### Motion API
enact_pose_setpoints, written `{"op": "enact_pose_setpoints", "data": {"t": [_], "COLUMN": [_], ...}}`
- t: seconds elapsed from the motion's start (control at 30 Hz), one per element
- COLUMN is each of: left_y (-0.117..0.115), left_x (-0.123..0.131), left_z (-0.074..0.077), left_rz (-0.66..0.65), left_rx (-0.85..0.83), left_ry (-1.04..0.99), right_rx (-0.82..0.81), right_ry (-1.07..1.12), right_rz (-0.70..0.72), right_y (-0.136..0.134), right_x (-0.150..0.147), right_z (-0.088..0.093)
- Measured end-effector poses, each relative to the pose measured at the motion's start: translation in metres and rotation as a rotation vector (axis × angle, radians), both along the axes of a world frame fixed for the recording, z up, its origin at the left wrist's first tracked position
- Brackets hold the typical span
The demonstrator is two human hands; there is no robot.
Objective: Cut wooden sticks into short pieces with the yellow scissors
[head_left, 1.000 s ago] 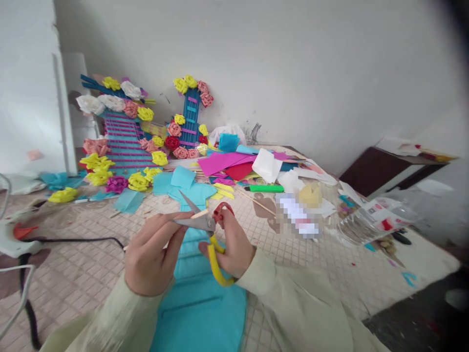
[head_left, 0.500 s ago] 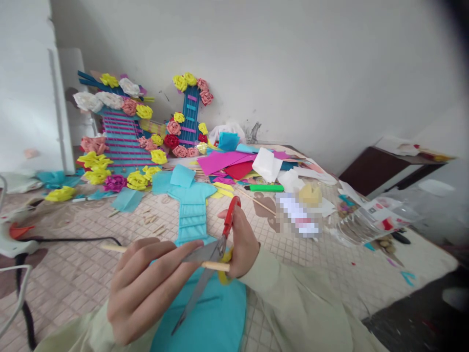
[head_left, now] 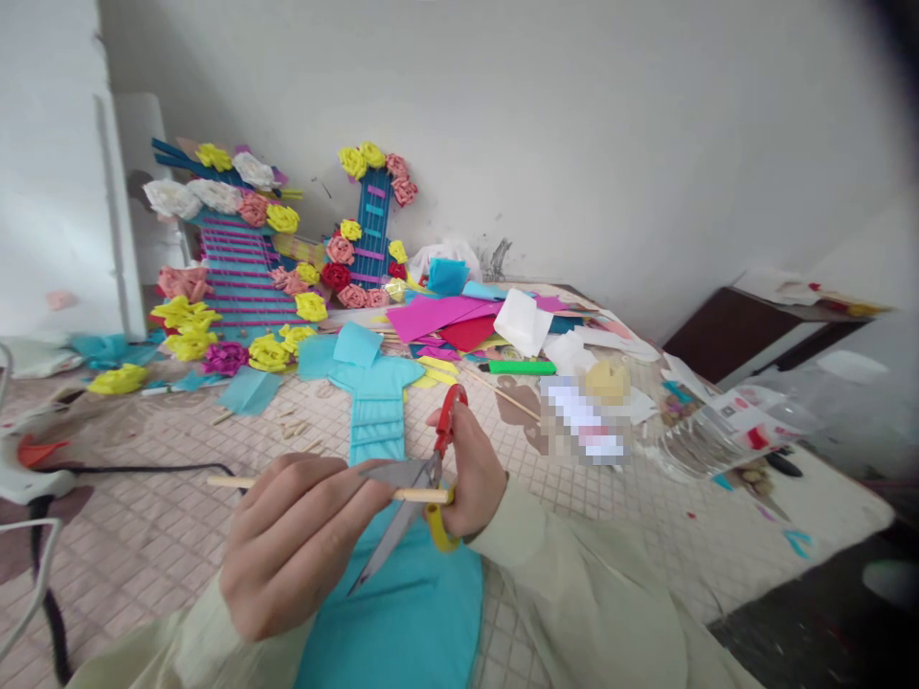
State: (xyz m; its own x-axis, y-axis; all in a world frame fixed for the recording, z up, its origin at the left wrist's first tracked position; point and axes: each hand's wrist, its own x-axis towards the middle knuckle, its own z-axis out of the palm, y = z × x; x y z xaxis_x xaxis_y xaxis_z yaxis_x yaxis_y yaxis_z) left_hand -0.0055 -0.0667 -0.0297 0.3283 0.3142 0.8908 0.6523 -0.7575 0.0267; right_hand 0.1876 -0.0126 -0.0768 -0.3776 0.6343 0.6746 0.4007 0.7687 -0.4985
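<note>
My right hand [head_left: 474, 469] grips a pair of scissors [head_left: 394, 541] with one red and one yellow handle, their blades spread apart. Pinched in the fingers of my left hand [head_left: 298, 536] is a thin wooden stick [head_left: 423, 496]. One end of the stick juts out to the left, and the other lies between the scissor blades near the pivot. Below both hands a turquoise paper-covered shape [head_left: 409, 622] lies on the table, with a wide rounded lower part and a narrow folded neck partly hidden by my hands.
Behind stand two decorated panels [head_left: 248, 273] with paper flowers. Coloured paper sheets [head_left: 437, 311] and a green cutter [head_left: 521, 367] lie at the back. A glue gun [head_left: 33, 450] with cables is at left, a plastic bag [head_left: 732, 426] at right. Short stick pieces [head_left: 294, 426] lie left of the neck.
My left hand and the stick have risen slightly, and the stick is now more level. The scissor blades have shifted up a little and are still spread.
</note>
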Motion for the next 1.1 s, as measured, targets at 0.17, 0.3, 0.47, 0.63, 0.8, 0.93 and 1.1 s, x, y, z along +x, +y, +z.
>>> {"op": "enact_pose_setpoints", "data": {"t": [0.17,0.3,0.47,0.63,0.8,0.93,1.1], "left_y": [0.001,0.006,0.011,0.010,0.011,0.013,0.013], "left_x": [0.001,0.002,0.003,0.005,0.007,0.009,0.006], "left_z": [0.003,-0.002,-0.013,-0.013,-0.011,-0.011,-0.013], "left_rz": [-0.016,0.003,-0.017,0.047,0.066,0.106,0.144], "left_rx": [0.104,0.109,0.086,0.100,0.084,0.087,0.094], "left_ry": [0.108,0.103,0.041,-0.008,-0.018,0.035,0.044], "right_rx": [-0.029,-0.072,-0.073,-0.084,-0.137,-0.181,-0.179], "right_ry": [-0.029,-0.096,-0.116,-0.087,-0.070,-0.096,-0.085], "right_rz": [-0.024,-0.085,-0.137,-0.156,-0.097,-0.057,-0.024], "right_y": [0.001,0.003,0.005,0.003,0.004,0.006,0.005], "right_x": [0.002,0.004,0.003,-0.002,-0.004,-0.004,-0.006], "right_z": [-0.002,-0.004,-0.005,-0.002,0.001,0.000,-0.002]}}
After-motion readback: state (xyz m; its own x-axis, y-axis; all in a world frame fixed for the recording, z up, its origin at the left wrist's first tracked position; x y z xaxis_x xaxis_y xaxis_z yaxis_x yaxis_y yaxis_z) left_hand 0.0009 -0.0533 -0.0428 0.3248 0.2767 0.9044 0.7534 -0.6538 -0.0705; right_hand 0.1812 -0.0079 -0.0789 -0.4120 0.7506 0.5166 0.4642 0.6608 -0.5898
